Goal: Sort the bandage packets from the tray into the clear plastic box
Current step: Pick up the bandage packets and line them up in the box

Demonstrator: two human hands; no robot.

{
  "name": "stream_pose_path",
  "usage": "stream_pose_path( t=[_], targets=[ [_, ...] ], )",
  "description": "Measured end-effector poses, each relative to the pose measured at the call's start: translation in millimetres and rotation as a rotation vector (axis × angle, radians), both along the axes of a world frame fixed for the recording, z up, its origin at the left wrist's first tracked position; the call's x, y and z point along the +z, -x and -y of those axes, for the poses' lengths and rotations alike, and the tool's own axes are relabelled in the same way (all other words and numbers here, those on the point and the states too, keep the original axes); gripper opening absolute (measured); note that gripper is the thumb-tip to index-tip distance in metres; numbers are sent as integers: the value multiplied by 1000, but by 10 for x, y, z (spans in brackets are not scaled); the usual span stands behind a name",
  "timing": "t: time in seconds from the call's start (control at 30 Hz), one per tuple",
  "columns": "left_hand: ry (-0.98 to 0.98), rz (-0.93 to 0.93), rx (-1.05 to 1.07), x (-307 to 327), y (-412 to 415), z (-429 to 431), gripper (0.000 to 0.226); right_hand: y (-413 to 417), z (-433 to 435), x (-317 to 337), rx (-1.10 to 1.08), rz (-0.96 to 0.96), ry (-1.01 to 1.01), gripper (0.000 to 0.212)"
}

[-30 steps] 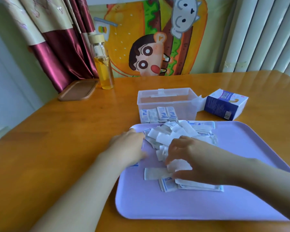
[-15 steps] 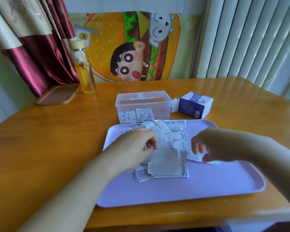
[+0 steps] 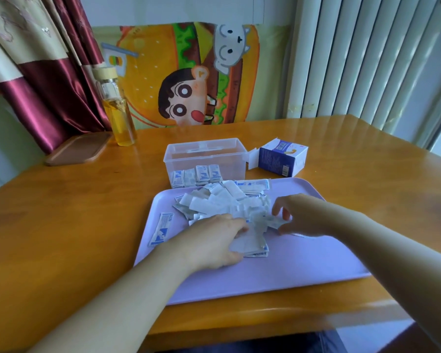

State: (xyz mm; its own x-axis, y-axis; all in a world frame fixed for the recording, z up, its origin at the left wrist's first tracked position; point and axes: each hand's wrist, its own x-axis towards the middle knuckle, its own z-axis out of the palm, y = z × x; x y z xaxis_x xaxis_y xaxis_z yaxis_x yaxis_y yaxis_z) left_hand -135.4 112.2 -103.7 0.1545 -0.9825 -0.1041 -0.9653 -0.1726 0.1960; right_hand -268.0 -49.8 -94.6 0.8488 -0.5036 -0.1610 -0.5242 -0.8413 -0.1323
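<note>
**Sorting in progress, near to far.** A lilac tray lies on the glossy wooden bench. The left hand has its grip clamped on a small stack of packets. The right hand curls its grip round a single packet at the heap's near side. Most bandage packets lie heaped on the tray's far half, with one loose packet apart near the left rim. Just behind the tray, the clear plastic box holds only a short row standing against its front wall, so the sort appears barely begun. Right of the box is an opened blue carton. Farther left are a bottle of amber liquid and a brown lid. Behind hang a cartoon cloth, a maroon curtain and pale vertical slats.
</note>
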Motion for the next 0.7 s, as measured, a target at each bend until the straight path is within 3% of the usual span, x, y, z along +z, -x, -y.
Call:
stream_pose_path(
  t=[0.1, 0.23, 0.33, 0.43, 0.5, 0.6, 0.7],
  targets=[
    [48, -5, -10, -11, 10, -11, 25, 41, -24, -13, -1, 157, 3, 42],
    [65, -25, -9, -4, 33, 21, 17, 90, -106, 78, 45, 283, -18, 32],
    [93, -251, 97, 76, -44, 19, 19, 94, -132, 152, 32, 400, -73, 16],
    [218, -718, 207, 191, -207, 37, 11, 14, -149, 241, -66, 584, -329, 7],
    [315, -964, 264, 193, -299, 72, 9, -102, -210, 272, -127, 664, -570, 17],
    [420, -1069, 331, 109, -461, 191, 15, -425, -282, 225, -196, 704, -858, 35],
    [503, -1102, 389, 65, -618, 292, 23, -818, -307, 113, -241, 795, -991, 31]
  ],
)
